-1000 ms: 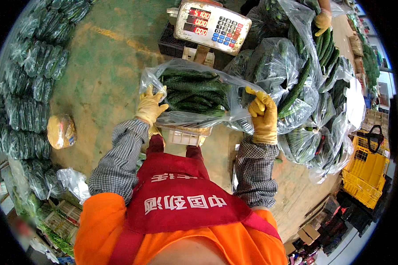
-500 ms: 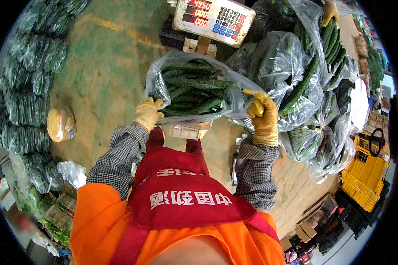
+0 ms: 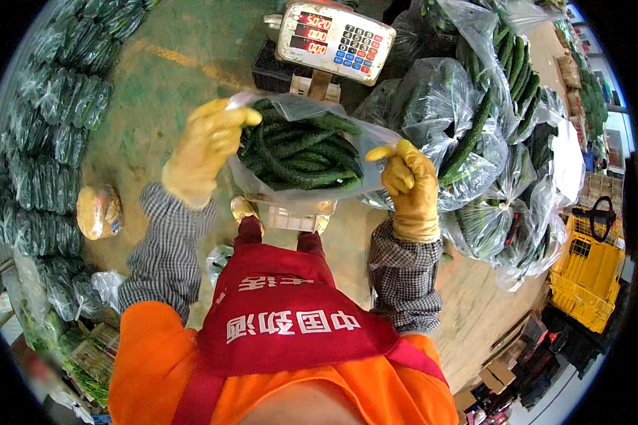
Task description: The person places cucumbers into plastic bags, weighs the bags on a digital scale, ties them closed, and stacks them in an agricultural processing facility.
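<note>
Green-brown floor [image 3: 156,99] surrounded scale [image 3: 335,42], far centre. Clear bag [image 3: 301,108] with cucumbers [image 3: 301,152] sat nearer, between 2 gloved hands: left hand [image 3: 205,150] pinched far-left rim, right hand [image 3: 412,180] pinched right rim.

We have cucumbers [image 3: 301,152] in a bag [image 3: 370,145] between our left grip [image 3: 235,113] and our right grip [image 3: 391,157], above a crate [image 3: 290,219]. Beyond the bag stands a scale display [image 3: 335,41]. Along the left edge of the floor [image 3: 170,92] we see bagged bundles [image 3: 44,159], a package [image 3: 99,211] just to their right. Bagged cucumbers [image 3: 439,99] lie right of our bag; a basket [image 3: 587,278] sits near the floor's right edge.
</note>
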The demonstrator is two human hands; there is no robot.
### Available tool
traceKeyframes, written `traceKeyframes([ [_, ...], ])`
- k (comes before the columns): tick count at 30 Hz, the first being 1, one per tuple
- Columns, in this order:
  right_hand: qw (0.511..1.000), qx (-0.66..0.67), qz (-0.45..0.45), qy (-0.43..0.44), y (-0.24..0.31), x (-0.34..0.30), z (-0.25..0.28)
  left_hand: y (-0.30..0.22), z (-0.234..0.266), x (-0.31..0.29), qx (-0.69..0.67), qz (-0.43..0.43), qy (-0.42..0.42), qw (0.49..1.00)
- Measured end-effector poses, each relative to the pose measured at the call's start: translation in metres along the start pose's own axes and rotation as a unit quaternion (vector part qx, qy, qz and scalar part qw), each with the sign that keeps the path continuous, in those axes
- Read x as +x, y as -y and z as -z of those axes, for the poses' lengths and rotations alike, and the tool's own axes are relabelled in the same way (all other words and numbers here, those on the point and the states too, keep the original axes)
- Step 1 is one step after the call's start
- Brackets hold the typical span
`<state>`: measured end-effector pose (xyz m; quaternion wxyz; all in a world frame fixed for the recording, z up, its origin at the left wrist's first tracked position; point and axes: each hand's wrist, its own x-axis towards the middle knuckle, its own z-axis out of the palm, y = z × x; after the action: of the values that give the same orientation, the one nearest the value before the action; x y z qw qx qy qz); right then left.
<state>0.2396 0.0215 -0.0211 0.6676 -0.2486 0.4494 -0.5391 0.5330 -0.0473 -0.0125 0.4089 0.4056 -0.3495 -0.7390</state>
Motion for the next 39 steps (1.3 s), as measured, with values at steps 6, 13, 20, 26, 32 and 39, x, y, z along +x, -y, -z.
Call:
traceKeyframes([
  [6, 0.993, -0.033, 0.089, -0.073, -0.004, -0.005, -0.001, 0.002, -0.022, -0.008, -0.032, 0.003, 0.01, 0.999],
  [13, 0.997, 0.05, 0.048, -0.043, 0.002, -0.011, 0.005, -0.017, -0.024, -0.003, 0.018, 0.048, 0.016, 0.999],
  [20, 0.996, 0.074, 0.048, 0.021, -0.031, 0.0, -0.006, 0.011, -0.044, 0.005, 0.011, 0.087, 0.067, 0.994],
  [26, 0.953, -0.191, 0.212, 0.103, -0.065, 0.026, -0.022, 0.06, -0.061, 0.005, 0.015, 0.096, 0.099, 0.99],
  [32, 0.961, 0.027, -0.029, 0.272, -0.072, 0.087, -0.027, 0.063, -0.054, 0.017, -0.049, 0.111, 0.082, 0.989],
  [39, 0.893, -0.269, -0.279, 0.228, -0.093, 0.106, 0.066, 0.11, 0.08, 0.051, 0.055, 0.179, 0.011, 0.982],
])
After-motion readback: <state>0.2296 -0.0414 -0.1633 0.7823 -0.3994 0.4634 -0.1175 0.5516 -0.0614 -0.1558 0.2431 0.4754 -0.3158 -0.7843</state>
